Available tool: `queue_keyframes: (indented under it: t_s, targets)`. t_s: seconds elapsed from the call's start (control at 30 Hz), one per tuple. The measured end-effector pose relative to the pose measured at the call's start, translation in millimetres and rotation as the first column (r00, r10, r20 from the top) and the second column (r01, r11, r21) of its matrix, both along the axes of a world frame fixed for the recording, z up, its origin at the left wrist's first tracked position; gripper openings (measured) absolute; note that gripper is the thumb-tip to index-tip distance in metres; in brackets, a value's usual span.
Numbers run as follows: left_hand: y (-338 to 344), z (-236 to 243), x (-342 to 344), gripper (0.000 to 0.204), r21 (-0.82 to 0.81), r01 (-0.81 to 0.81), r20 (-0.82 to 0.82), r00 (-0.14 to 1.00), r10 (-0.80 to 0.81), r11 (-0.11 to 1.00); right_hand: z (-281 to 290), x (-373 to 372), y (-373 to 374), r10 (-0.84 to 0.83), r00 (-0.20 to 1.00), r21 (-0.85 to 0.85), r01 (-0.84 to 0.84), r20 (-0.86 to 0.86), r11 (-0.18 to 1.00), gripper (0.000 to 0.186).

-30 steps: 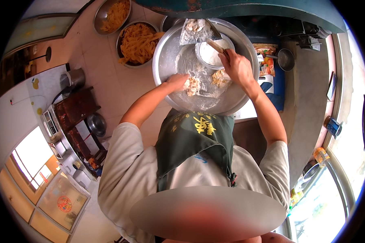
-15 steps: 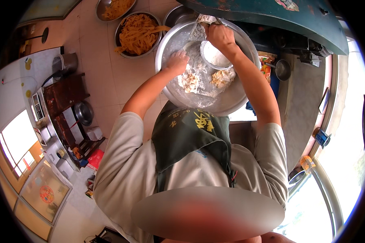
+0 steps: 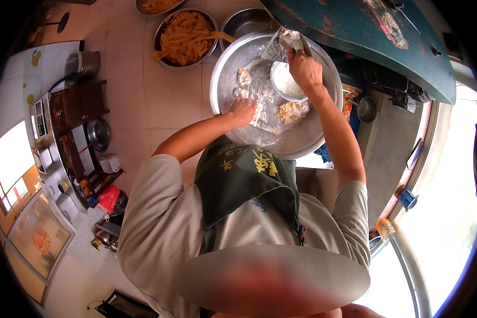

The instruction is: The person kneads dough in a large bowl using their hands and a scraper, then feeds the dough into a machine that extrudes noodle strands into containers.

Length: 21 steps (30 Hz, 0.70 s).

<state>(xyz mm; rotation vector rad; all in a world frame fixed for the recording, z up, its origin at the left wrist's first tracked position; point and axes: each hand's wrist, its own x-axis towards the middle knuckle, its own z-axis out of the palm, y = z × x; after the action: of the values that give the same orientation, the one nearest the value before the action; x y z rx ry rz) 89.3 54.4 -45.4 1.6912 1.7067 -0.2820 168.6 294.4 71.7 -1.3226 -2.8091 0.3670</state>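
A large metal basin [image 3: 323, 132] sits in front of me, holding pale, flour-coated food pieces [image 3: 291, 111] and loose white flour. My left hand [image 3: 243, 111] is down in the basin, its fingers curled into the floured pieces at the near left side. My right hand [image 3: 305, 69] is at the basin's far side, gripping the rim of a small white bowl [image 3: 283, 84] that holds flour. A thin dark handle sticks out past its fingers. A crumpled clear plastic bag [image 3: 287, 38] lies on the far rim just beyond that hand.
A metal bowl of orange-yellow strips [image 3: 185, 37] stands left of the basin, with another metal bowl [image 3: 244, 21] between them. A dark teal table edge [image 3: 365, 37] overhangs on the right. A small metal pot [image 3: 367, 108] sits below it. Shelves with pots [image 3: 85, 132] line the left.
My right hand moved with the small bowl from the basin's right side toward its far rim. My left hand stayed working in the floured pieces. The view tilted slightly.
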Motion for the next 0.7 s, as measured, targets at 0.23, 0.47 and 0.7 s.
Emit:
queue_keyframes:
  t_s: [0.23,0.47,0.7]
  targets:
    - [-14.2,-8.2,-21.7,0.04,0.279,0.002,-0.11,0.993,0.03,0.96,0.6,-13.6,4.0,-0.066,0.994,0.038,0.069,-0.091,0.997,0.048]
    - [4.5,-11.3,-22.0,0.04,0.113,0.045,-0.099,0.994,-0.033,0.993,-5.4,-18.8,24.7,-0.053,0.999,0.026,0.053,-0.003,0.998,0.044]
    - [-5.1,-27.5,3.7,0.03,0.065,0.046,-0.049,0.998,-0.043,0.997,-0.2,0.4,34.1,-0.016,0.993,0.071,0.008,0.117,0.997,0.042]
